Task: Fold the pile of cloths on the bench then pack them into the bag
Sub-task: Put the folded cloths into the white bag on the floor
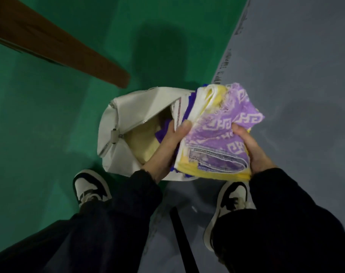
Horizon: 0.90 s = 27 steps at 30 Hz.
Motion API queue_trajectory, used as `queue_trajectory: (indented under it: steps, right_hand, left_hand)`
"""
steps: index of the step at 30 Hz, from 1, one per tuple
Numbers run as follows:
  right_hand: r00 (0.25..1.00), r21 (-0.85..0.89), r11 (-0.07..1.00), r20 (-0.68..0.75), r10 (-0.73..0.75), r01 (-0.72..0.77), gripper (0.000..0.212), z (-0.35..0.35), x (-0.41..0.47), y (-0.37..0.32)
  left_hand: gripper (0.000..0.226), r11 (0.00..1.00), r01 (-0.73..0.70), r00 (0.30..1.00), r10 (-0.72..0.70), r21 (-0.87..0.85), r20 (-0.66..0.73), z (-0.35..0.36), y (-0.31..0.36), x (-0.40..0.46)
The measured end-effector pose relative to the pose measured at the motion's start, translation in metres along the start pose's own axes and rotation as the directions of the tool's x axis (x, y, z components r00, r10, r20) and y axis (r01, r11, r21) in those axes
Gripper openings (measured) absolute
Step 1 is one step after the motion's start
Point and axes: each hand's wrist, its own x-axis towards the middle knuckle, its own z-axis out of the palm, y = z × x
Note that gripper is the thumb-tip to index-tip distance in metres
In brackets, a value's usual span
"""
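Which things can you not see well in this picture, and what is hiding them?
- Inside of the bag, head view: mostly hidden by the left hand and the stack of folded cloths; only yellow and purple fabric shows.
- Number of cloths in the stack: layers overlap, cannot count.
- Bench: cut off by the top left edge.
- Right hand fingers: behind the stack.

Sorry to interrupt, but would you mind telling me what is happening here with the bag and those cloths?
A person is standing over an open white bag on the floor, holding a stack of folded cloths between the left hand and right hand, just above the bag's unzipped mouth. The top cloth is purple with a white pattern, over yellow ones. Some yellow and purple cloth already lies inside the bag.
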Motion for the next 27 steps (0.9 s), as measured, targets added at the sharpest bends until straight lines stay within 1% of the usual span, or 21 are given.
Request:
queue_trajectory:
  steps: [2, 3, 5, 6, 8, 10, 11, 13, 14, 15, 16, 17, 18, 19, 20, 21, 22, 23, 24, 26, 27]
  right_hand:
    - [0.999, -0.043, 0.999, -0.014, 0.028, -0.029, 0.03, -0.001, 0.003, 0.002]
    - [0.999, -0.062, 0.998, 0.009, 0.032, -0.032, 0.027, 0.001, 0.002, 0.005]
    - [0.995, -0.041, 0.998, 0.087, 0.051, -0.048, 0.042, 0.006, 0.001, 0.012]
    - [0.99, -0.018, 0.999, 0.135, 0.046, -0.044, 0.049, 0.005, 0.003, 0.014]
    - [0.984, -0.029, 0.998, 0.171, 0.051, -0.047, 0.054, 0.0, 0.009, 0.013]
    - [0.99, -0.06, 0.996, 0.12, 0.079, -0.072, 0.075, -0.009, 0.016, 0.01]
    - [0.99, -0.063, 0.994, 0.101, 0.097, -0.091, 0.077, -0.009, 0.013, 0.008]
    - [0.985, 0.018, 0.997, 0.16, 0.07, -0.073, 0.053, -0.006, 0.01, 0.008]
    - [0.988, 0.033, 0.997, 0.141, 0.066, -0.072, 0.043, -0.003, 0.01, 0.009]
    - [0.992, -0.009, 0.997, 0.095, 0.083, -0.083, 0.038, -0.001, 0.013, 0.013]
    - [0.997, -0.1, 0.992, 0.032, 0.075, -0.072, 0.034, -0.005, 0.022, 0.021]
    - [0.999, -0.167, 0.985, -0.029, 0.038, -0.042, 0.035, -0.006, 0.03, 0.03]
    - [0.998, -0.199, 0.98, -0.066, 0.005, -0.019, 0.044, -0.005, 0.035, 0.039]
    - [0.995, -0.188, 0.982, -0.099, -0.011, -0.008, 0.05, -0.006, 0.039, 0.048]
    - [0.993, -0.159, 0.987, -0.121, -0.018, -0.001, 0.047, -0.007, 0.042, 0.056]
    - [0.99, -0.146, 0.989, -0.137, -0.04, 0.02, 0.036, -0.008, 0.041, 0.061]
    - [0.987, -0.156, 0.987, -0.149, -0.066, 0.043, 0.026, -0.01, 0.041, 0.065]
    - [0.984, -0.186, 0.981, -0.159, -0.078, 0.047, 0.024, -0.013, 0.042, 0.068]
    - [0.981, -0.225, 0.973, -0.175, -0.085, 0.044, 0.028, -0.016, 0.044, 0.069]
    - [0.971, -0.328, 0.943, -0.2, -0.134, 0.062, 0.046, -0.017, 0.048, 0.071]
    - [0.967, -0.38, 0.922, -0.2, -0.16, 0.074, 0.051, -0.018, 0.049, 0.071]
  left_hand:
    - [0.064, 0.988, 0.025, 0.999, -0.031, -0.153, -0.038, 0.0, 0.002, 0.001]
    - [0.06, 0.976, 0.026, 0.997, -0.041, -0.218, -0.068, -0.001, 0.002, 0.0]
    - [0.055, 0.956, 0.01, 0.99, -0.05, -0.292, -0.13, -0.002, 0.004, -0.002]
    - [0.052, 0.955, -0.005, 0.988, -0.042, -0.295, -0.15, -0.002, 0.006, -0.002]
    - [0.046, 0.977, -0.011, 0.983, -0.029, -0.214, -0.181, -0.001, 0.01, 0.0]
    - [0.047, 0.983, -0.002, 0.976, -0.038, -0.183, -0.214, 0.002, 0.011, 0.004]
    - [0.045, 0.985, 0.003, 0.978, -0.039, -0.172, -0.205, 0.005, 0.011, 0.006]
    - [0.041, 0.989, 0.035, 0.983, -0.061, -0.146, -0.175, 0.011, 0.014, 0.008]
    - [0.041, 0.992, 0.052, 0.977, -0.075, -0.115, -0.201, 0.012, 0.017, 0.009]
    - [0.039, 0.996, 0.085, 0.959, -0.092, -0.037, -0.269, 0.006, 0.016, 0.014]
    - [0.037, 0.989, 0.13, 0.925, -0.097, 0.068, -0.368, -0.002, 0.015, 0.021]
    - [0.034, 0.966, 0.174, 0.887, -0.071, 0.189, -0.456, -0.012, 0.014, 0.028]
    - [0.038, 0.935, 0.201, 0.863, -0.027, 0.293, -0.505, -0.021, 0.01, 0.036]
    - [0.046, 0.896, 0.224, 0.841, 0.021, 0.384, -0.541, -0.03, 0.004, 0.042]
    - [0.051, 0.858, 0.24, 0.819, 0.072, 0.454, -0.569, -0.034, -0.002, 0.046]
    - [0.049, 0.821, 0.24, 0.802, 0.133, 0.518, -0.583, -0.034, -0.006, 0.047]
    - [0.04, 0.759, 0.229, 0.794, 0.216, 0.609, -0.569, -0.032, -0.009, 0.045]
    - [0.032, 0.665, 0.192, 0.785, 0.337, 0.721, -0.52, -0.027, -0.008, 0.039]
    - [0.028, 0.554, 0.149, 0.765, 0.46, 0.819, -0.451, -0.026, -0.008, 0.034]
    - [0.024, 0.28, 0.114, 0.712, 0.646, 0.953, -0.275, -0.028, -0.002, 0.022]
    - [0.028, 0.122, 0.149, 0.686, 0.702, 0.981, -0.191, -0.032, 0.003, 0.019]
